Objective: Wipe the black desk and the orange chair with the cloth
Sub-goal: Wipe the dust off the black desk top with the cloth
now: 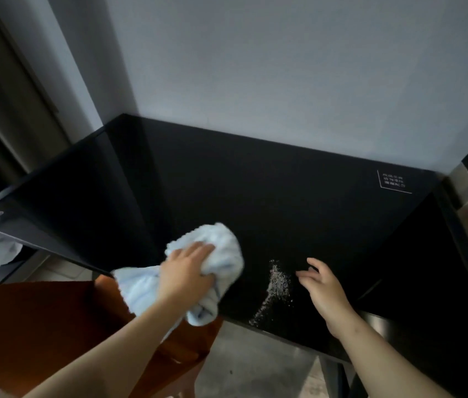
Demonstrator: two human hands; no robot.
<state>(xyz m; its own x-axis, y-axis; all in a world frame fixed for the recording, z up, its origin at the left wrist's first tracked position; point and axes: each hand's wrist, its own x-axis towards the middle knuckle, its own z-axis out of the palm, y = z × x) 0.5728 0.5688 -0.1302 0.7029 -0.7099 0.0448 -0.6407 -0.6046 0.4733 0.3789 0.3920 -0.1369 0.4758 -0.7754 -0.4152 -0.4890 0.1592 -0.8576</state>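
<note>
One cloth (221, 245), pale blue and fluffy, lay bunched on the black desk (255, 182) at about seven o'clock on its top. One tail hung over the near edge above the orange chair (40, 326). It looked light, soft and floppy, likely to fold and drag rather than stay flat. A grip across the bunched middle with the palm pressing down seemed the right hold, and the glossy desk would probably let it glide easily. The left hand (184, 271) had that hold: fingers laid over the wad, fingers and thumb closed on it, forearm coming in from seven o'clock. The right hand (324, 288) was at five o'clock, grasping nothing, fingers loosely spread and slightly bent, just right of a streak of pale crumbs (277, 285) at six o'clock. Whether its fingertips touched the surface could not be told. A white printed label (393, 182) sat at two o'clock.
</note>
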